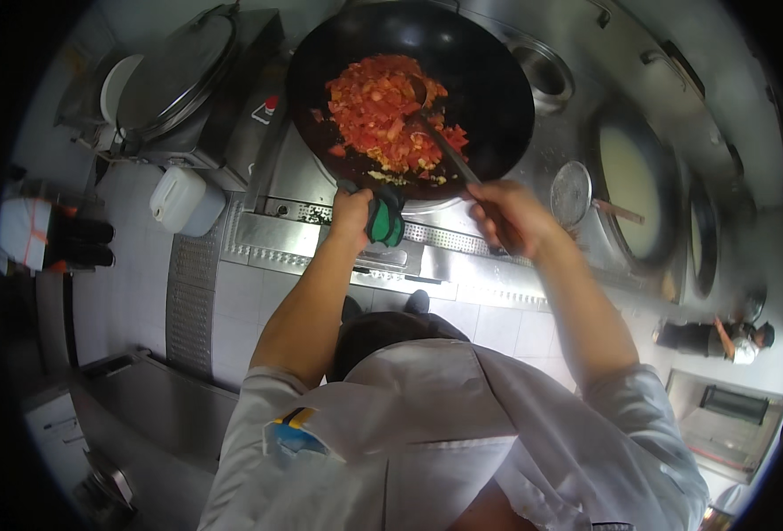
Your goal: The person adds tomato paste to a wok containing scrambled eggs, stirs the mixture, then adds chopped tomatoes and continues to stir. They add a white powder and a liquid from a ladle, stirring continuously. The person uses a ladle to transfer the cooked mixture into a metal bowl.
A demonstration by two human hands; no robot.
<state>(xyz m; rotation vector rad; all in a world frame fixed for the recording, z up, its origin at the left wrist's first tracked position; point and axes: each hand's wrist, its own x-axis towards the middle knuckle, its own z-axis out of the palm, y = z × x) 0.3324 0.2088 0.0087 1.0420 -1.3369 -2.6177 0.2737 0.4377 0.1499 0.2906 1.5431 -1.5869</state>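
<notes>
A large black wok (491,99) sits on the steel range in front of me. In it lies a heap of chopped tomato (381,109) mixed with yellow bits that look like egg. My left hand (353,211) grips the wok's near edge with a green and black cloth pad (386,219); the exact hold is partly hidden. The long handle of a metal ladle (450,151) is held in my right hand (512,218), just beyond the wok's near right rim. The ladle's bowl rests among the tomato pieces.
Right of the wok are a steel pot (544,73), a mesh strainer (570,192) and a big pan of pale liquid (630,192). To the left stand a lidded steel cooker (172,79) and a white plastic jug (182,196). People stand at far left (26,232) and far right (736,342).
</notes>
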